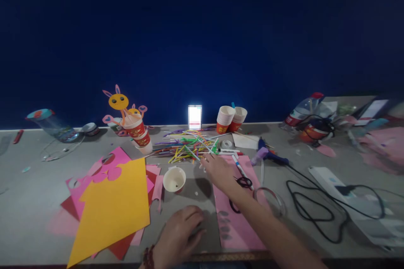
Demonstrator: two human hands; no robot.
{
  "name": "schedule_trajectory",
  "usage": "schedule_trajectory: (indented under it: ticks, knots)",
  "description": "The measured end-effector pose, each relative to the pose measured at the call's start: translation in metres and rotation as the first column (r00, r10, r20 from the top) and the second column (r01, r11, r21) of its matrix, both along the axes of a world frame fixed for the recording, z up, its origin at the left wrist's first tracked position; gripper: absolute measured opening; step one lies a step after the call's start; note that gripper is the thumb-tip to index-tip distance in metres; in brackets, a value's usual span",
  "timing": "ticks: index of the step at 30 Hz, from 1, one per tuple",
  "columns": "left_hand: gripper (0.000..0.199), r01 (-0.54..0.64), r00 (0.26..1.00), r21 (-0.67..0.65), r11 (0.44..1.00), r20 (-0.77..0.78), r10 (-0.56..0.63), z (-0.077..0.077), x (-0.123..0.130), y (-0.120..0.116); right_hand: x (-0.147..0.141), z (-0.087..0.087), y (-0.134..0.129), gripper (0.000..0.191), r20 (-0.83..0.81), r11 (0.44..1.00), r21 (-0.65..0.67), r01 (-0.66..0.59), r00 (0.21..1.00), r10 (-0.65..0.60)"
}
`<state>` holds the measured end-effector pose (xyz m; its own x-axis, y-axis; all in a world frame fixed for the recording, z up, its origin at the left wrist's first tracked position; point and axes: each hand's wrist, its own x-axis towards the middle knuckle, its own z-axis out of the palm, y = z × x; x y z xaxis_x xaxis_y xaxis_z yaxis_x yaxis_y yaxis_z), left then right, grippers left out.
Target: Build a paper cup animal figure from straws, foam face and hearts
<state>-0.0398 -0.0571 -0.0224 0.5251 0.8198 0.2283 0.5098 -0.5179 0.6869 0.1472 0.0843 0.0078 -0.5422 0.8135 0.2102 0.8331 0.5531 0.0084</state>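
My right hand (pixel 216 170) reaches over the pink sheet (pixel 227 231) to the near edge of a pile of coloured sticks (pixel 186 145). Its fingers are bent downward, and whether anything is between them is too small to tell. Near the table's front edge, my left hand (pixel 183 231) rests with curled fingers and a beaded bracelet at the wrist; its fingertips are blurred. A white paper cup (pixel 174 180) stands just beyond it. Under my right forearm, black-handled scissors (pixel 244 182) lie on the pink sheet beside a marker (pixel 238 164).
Yellow (pixel 116 210) and pink paper lie at left. Behind them, a bunny-faced figure (pixel 118 101) rises from stacked cups (pixel 139 132). More cups (pixel 224 118) and a bright phone (pixel 195 117) stand at the back. A glue gun (pixel 273 155), black cable and power strip (pixel 347 201) are at right.
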Motion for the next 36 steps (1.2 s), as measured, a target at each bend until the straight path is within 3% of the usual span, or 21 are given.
schedule_trajectory:
  ticks: [5, 9, 11, 13, 15, 17, 19, 21, 25, 26, 28, 30, 33, 36]
  knots:
    - [0.041, -0.143, 0.988, -0.026, 0.989, -0.053, 0.142, -0.003, 0.004, 0.005, -0.002, -0.008, 0.022, 0.022, -0.018, 0.992, 0.001, -0.129, 0.991, 0.129]
    - [0.039, -0.268, 0.963, 0.021, 0.963, -0.031, 0.268, -0.013, -0.003, 0.011, 0.023, 0.005, 0.020, 0.025, -0.101, 0.985, 0.045, -0.167, 0.980, 0.171]
    - [0.040, -0.298, 0.954, 0.036, 0.954, -0.022, 0.299, -0.015, -0.005, 0.015, 0.035, 0.016, 0.015, 0.023, -0.267, 0.986, 0.084, -0.147, 0.949, 0.164]
    - [0.039, -0.303, 0.953, 0.038, 0.952, 0.003, 0.303, -0.016, -0.005, 0.017, 0.046, 0.025, 0.011, 0.020, -0.545, 0.990, 0.119, -0.075, 0.828, 0.128]
    - [0.036, -0.288, 0.957, -0.001, 0.958, 0.041, 0.288, -0.013, -0.003, 0.017, 0.053, 0.031, 0.009, 0.017, -0.787, 0.995, 0.087, 0.047, 0.616, 0.039]
    - [0.032, -0.241, 0.965, -0.085, 0.967, 0.087, 0.248, -0.009, 0.001, 0.015, 0.059, 0.033, 0.010, 0.016, -0.901, 0.990, -0.011, 0.139, 0.428, -0.070]
    - [0.029, -0.179, 0.970, -0.172, 0.969, 0.133, 0.203, -0.004, 0.006, 0.012, 0.063, 0.033, 0.011, 0.017, -0.941, 0.982, -0.105, 0.155, 0.304, -0.148]
    - [0.027, -0.143, 0.967, -0.222, 0.964, 0.177, 0.184, -0.002, 0.012, 0.011, 0.066, 0.032, 0.010, 0.017, -0.950, 0.980, -0.140, 0.141, 0.260, -0.173]
    - [0.024, -0.123, 0.929, -0.331, 0.936, 0.292, 0.226, -0.001, 0.022, 0.014, 0.070, 0.032, -0.006, 0.017, -0.931, 0.989, -0.091, 0.120, 0.343, -0.127]
    - [0.024, -0.106, 0.914, -0.378, 0.920, 0.327, 0.239, -0.001, 0.024, 0.016, 0.071, 0.031, -0.010, 0.018, -0.925, 0.988, -0.095, 0.120, 0.356, -0.132]
    - [0.028, -0.056, 0.878, -0.477, 0.877, 0.394, 0.270, -0.001, 0.029, 0.021, 0.074, 0.027, -0.016, 0.019, -0.937, 0.980, -0.145, 0.139, 0.299, -0.181]
    - [0.035, 0.002, 0.832, -0.580, 0.815, 0.454, 0.321, 0.000, 0.033, 0.026, 0.077, 0.022, -0.016, 0.020, -0.961, 0.964, -0.213, 0.158, 0.146, -0.236]
    - [0.042, 0.130, 0.741, -0.726, 0.676, 0.524, 0.420, 0.004, 0.040, 0.033, 0.082, 0.015, -0.010, 0.021, -0.966, 0.954, -0.247, 0.168, -0.115, -0.230]
    - [0.040, 0.249, 0.567, -0.768, 0.590, 0.609, 0.554, 0.010, 0.048, 0.041, 0.085, 0.014, -0.005, 0.020, -0.935, 0.956, -0.250, 0.154, -0.293, -0.198]
